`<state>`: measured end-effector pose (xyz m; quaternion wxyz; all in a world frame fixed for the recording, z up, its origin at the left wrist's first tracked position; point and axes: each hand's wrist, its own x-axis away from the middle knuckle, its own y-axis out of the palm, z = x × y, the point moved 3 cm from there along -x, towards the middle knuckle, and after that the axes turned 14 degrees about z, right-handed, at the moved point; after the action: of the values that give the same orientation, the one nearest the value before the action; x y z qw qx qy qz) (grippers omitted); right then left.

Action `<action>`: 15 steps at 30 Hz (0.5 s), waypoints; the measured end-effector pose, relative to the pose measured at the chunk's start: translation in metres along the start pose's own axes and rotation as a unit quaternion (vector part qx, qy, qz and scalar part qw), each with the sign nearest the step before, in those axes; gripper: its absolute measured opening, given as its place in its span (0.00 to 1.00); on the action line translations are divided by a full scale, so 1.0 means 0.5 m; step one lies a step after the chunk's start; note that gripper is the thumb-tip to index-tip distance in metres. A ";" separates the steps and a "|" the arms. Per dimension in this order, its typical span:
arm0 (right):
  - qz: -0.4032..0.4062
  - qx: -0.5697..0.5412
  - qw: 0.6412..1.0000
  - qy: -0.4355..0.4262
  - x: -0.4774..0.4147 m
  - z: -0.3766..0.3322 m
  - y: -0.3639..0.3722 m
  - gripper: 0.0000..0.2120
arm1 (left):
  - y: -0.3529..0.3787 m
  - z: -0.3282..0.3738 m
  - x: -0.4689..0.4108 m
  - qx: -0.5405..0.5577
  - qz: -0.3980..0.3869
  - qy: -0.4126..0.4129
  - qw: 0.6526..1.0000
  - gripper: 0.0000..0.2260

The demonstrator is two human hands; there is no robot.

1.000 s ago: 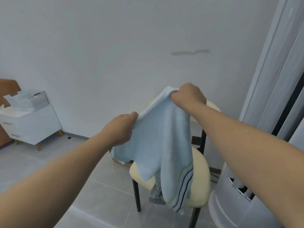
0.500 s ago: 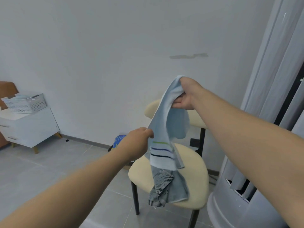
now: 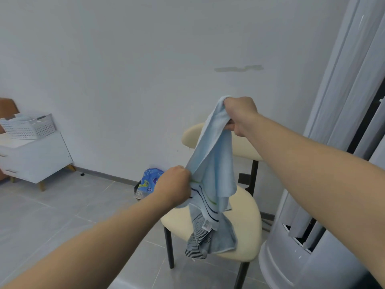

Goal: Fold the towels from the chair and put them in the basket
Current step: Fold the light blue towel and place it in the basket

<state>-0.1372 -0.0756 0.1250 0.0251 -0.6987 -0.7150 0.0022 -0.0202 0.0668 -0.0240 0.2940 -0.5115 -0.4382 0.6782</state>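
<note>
A light blue towel [image 3: 212, 163] with green and dark stripes near one end hangs in the air over the cream chair [image 3: 243, 226]. My right hand [image 3: 239, 113] grips its upper end, raised above the chair back. My left hand [image 3: 175, 187] grips its edge lower down, by the stripes. On the chair seat lie a grey-blue towel [image 3: 223, 238] and a dark striped cloth [image 3: 196, 243] that droops over the front edge. The white perforated basket [image 3: 29, 127] stands far left on a white cabinet [image 3: 39, 159].
A tall white column unit [image 3: 312, 236] with grey curtains behind it stands close on the right of the chair. A blue patterned bag [image 3: 150, 180] sits on the tiled floor behind the chair, near the wall. Grey floor tiles stretch between chair and cabinet.
The towel went from being spread wide between both hands to hanging narrow and vertical. My right hand stayed high, and my left hand dropped down to the striped part.
</note>
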 end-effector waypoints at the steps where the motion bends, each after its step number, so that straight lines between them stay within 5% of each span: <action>1: 0.022 0.008 1.000 -0.005 -0.014 0.000 -0.013 0.03 | -0.006 -0.016 -0.006 0.015 0.007 -0.008 1.000 0.06; 4: 0.101 0.144 0.981 -0.076 -0.052 0.000 -0.059 0.03 | -0.027 -0.049 -0.014 0.092 0.006 -0.020 0.996 0.03; 8: 0.104 0.477 0.850 -0.199 -0.066 0.013 -0.116 0.07 | -0.069 -0.054 -0.006 0.183 -0.012 0.007 0.983 0.02; 11: 0.088 0.591 0.767 -0.235 -0.073 0.031 -0.131 0.07 | -0.088 -0.047 0.002 0.114 -0.025 0.079 0.990 0.01; 15: 0.067 0.649 0.722 -0.229 -0.075 0.047 -0.145 0.05 | -0.102 -0.048 0.002 0.013 -0.044 0.130 0.990 0.07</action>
<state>-0.2098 -0.1138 0.1031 0.3081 -0.5356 -0.4738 0.6274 -0.0001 0.0973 0.0191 0.3849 -0.5714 -0.4098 0.5979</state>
